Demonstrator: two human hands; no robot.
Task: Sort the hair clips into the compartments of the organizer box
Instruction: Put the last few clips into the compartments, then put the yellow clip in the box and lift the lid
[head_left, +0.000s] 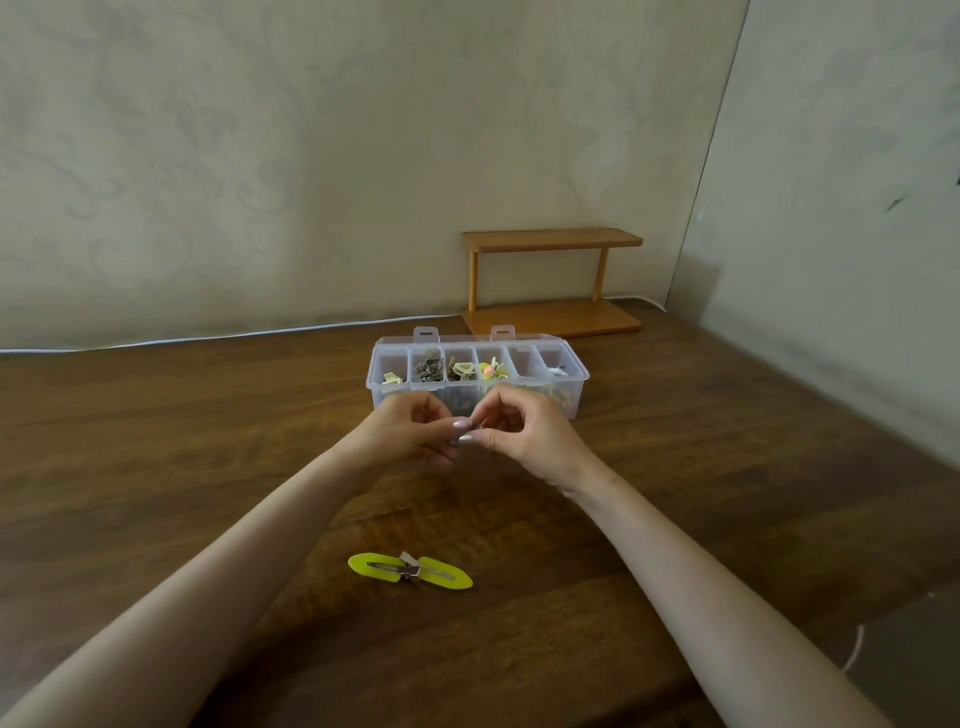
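Observation:
A clear plastic organizer box (574, 387) stands open on the wooden table, with several compartments in a row. Most hold small clips; brown, cream, and yellow-pink ones show. In front of the box my left hand (410, 431) and my right hand (524, 434) meet, fingertips pinching one small grey hair clip (476, 427) between them. The clip is mostly hidden by the fingers. Nearer to me two yellow-green snap clips (410, 570) lie on the table, joined end to end at a metal middle piece.
A small two-tier wooden shelf (553, 280) stands behind the box against the wall. A white cable (208, 339) runs along the table's back edge. Another white cord (854, 649) hangs at the right front edge.

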